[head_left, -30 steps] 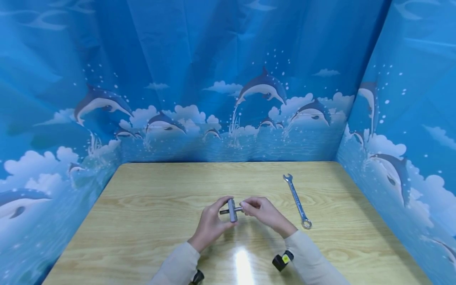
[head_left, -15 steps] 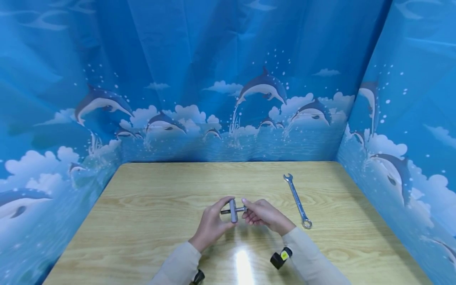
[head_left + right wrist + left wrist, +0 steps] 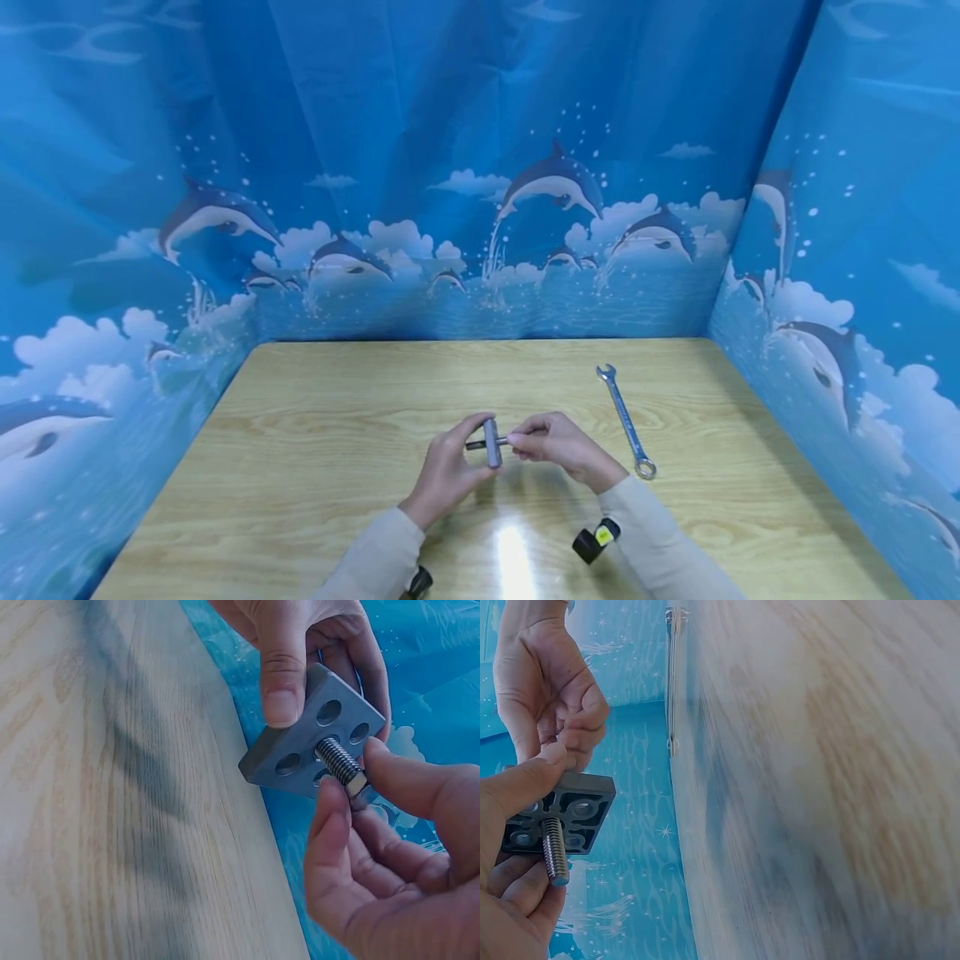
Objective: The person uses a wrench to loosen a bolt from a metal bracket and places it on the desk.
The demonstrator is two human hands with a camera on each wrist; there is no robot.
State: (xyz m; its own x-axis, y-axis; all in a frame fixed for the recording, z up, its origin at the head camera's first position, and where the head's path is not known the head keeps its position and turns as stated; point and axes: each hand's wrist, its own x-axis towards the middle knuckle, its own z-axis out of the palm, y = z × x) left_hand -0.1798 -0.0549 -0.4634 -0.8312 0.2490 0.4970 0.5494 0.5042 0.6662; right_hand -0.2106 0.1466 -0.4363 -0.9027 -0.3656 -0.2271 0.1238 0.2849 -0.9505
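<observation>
While the left hand (image 3: 442,479) gripped the plate (image 3: 306,744) by its edges, the bolt (image 3: 340,762) ran straight through the plate's middle, long axis square to it, its head (image 3: 359,786) jutting from the plate's right side. Nearer that end, the right hand (image 3: 551,446) had it pinched! Half a second earlier, the head showed past a raised thumb; now the pinch covered it.

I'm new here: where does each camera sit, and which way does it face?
Head: head-worn, facing forward and down at the table; left hand, right hand, sleeves show.
Left wrist: worn there, facing plate and bolt tip; left hand near, right beyond.
Right wrist: worn there, facing bolt head; right hand near, left beyond.
Wrist views share plate, bolt and both hands.
</observation>
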